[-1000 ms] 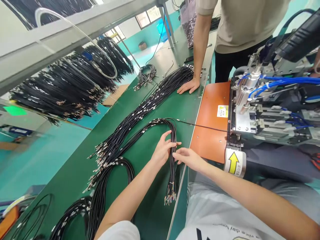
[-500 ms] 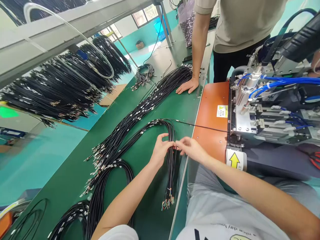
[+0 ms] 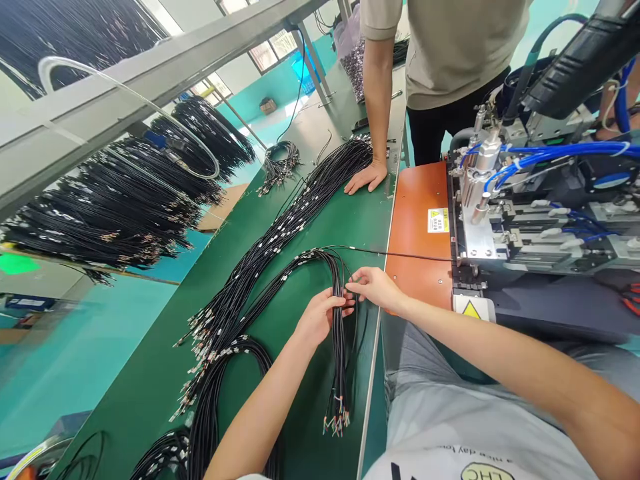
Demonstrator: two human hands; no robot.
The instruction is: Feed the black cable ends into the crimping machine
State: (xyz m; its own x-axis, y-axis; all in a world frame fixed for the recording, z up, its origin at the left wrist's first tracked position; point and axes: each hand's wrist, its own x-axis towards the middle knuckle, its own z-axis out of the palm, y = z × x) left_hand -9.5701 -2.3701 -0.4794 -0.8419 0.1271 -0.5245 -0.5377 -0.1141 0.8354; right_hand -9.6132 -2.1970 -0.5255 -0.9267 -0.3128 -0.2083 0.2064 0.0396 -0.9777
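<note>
My left hand (image 3: 323, 313) is closed round a bundle of black cables (image 3: 339, 353) near the table's edge. The bundle hangs down toward me, and its stripped ends (image 3: 337, 423) show small coloured wires. Just right of it, my right hand (image 3: 373, 288) pinches a single black cable (image 3: 356, 320) that stands a little apart from the bundle. White labels dot the bundle where it bends away to the left. Another black cable (image 3: 400, 254) runs from the bend across to the machine (image 3: 483, 220) on the right.
Long labelled cable bundles (image 3: 280, 230) lie along the green table (image 3: 295, 373). Dense black cables (image 3: 100, 200) hang from a rack at left. A co-worker's hand (image 3: 367, 177) rests flat on the table. The machine's orange plate (image 3: 417, 227) adjoins the table edge.
My right hand has drawn slightly up and away from my left with a single cable, which now stands out from the bundle. My left hand has slid lower on the bundle. The view has shifted.
</note>
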